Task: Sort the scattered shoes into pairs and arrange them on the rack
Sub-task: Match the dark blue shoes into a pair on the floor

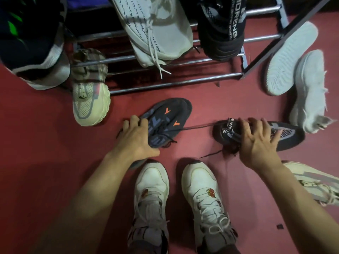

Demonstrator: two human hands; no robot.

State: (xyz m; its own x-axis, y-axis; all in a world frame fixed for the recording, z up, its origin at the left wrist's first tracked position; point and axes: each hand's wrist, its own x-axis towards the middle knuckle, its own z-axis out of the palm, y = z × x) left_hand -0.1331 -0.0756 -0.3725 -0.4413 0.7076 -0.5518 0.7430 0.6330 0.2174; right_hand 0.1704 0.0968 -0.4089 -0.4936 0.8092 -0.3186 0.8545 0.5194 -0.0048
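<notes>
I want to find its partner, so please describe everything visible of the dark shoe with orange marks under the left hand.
The dark shoe with orange marks lies on the red floor, just in front of the rack, toe pointing away and to the right. Its upper looks like navy knit with blue-grey patches and two orange Y-shaped marks. Dark laces hang loose, one stretched toward the right. The left hand rests on its heel end, fingers curled over the edge.

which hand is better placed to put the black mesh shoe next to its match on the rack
Right. The right hand already rests on the black mesh shoe, and its match sits on the rack's right side. The left hand is on the dark orange-marked shoe.
</notes>
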